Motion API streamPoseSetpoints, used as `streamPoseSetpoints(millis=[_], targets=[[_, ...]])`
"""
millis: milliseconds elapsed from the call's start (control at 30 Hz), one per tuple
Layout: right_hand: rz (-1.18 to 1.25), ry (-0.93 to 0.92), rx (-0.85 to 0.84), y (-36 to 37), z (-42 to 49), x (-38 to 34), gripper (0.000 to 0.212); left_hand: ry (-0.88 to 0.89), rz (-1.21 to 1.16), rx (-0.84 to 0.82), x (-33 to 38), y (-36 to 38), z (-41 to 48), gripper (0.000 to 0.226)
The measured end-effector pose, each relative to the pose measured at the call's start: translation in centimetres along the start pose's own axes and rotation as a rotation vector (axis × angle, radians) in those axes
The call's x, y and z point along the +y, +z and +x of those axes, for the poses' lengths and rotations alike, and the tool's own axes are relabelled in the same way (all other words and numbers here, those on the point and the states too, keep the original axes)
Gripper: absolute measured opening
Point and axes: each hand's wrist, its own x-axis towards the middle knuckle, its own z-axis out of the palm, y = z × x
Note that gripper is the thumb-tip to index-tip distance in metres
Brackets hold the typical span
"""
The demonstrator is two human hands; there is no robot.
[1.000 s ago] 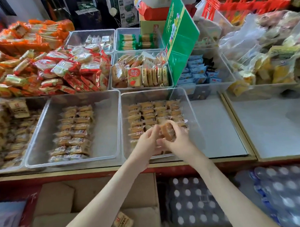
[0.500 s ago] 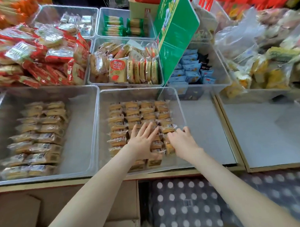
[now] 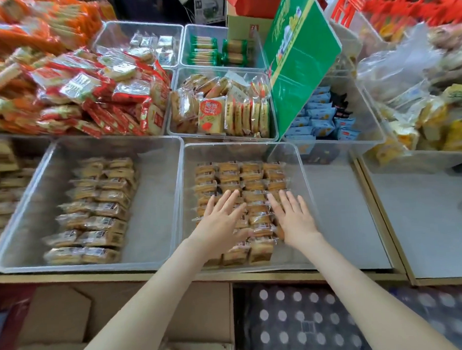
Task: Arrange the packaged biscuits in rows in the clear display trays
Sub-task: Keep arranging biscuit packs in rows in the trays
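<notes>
Now the pack held 1 s ago is down w/ the other biscuit packs [image 3: 251,174] inside the middle clear tray [image 3: 239,146]. Both the left hand [image 3: 221,222] and right hand [image 3: 294,219] grasp nothing, lying flat w/ fingers spread on the tray's near rows, prob. levelling them.

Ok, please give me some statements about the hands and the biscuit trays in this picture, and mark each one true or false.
1. The left hand and the right hand lie flat with straight fingers on the biscuits in the middle tray. True.
2. The right hand pinches one packet. False: it holds nothing.
3. The left tray is filled wall to wall. False: its two columns of biscuits leave bare floor on both sides.
4. A green sign leans behind the middle tray. True.
</notes>
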Motion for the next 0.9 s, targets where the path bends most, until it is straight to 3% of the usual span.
streamPoseSetpoints(millis=[100, 167, 233, 333, 433, 600, 833, 900], targets=[[0.128, -0.009, -0.089, -3.7, -0.5, -0.8, 0.118, 0.003, -0.056, 0.283, -5.2, -1.5, -6.2, 0.075], [0.196, -0.054, -0.056, -6.8, -1.1, -3.1, 0.112, -0.077, -0.023, 0.396, -10.0, -1.5, -11.1, 0.073], [0.263, -0.159, 0.088, -9.2, -1.7, -7.1, 0.097, -0.191, 0.028, 0.416, -14.6, -1.3, -15.9, 0.072], [0.409, -0.469, 0.244, -11.2, -1.8, -15.3, 0.076, -0.351, 0.112, 0.391, -20.6, -0.3, -21.5, 0.078], [0.346, -0.786, 0.189, -11.0, 0.2, -23.6, 0.072, -0.399, 0.125, 0.348, -24.4, 0.8, -24.8, 0.08], [0.011, -1.056, 0.076, -9.4, 4.5, -32.0, 0.076, -0.248, 0.129, 0.436, -26.3, 1.8, -25.6, 0.068], [-0.297, -0.918, -0.019, -8.5, 5.3, -33.8, 0.075, -0.174, 0.126, 0.521, -27.6, 3.6, -25.6, 0.073], [-0.333, -0.927, 0.091, -7.9, 5.1, -33.7, 0.08, -0.158, 0.144, 0.551, -27.7, 3.8, -25.5, 0.075]])
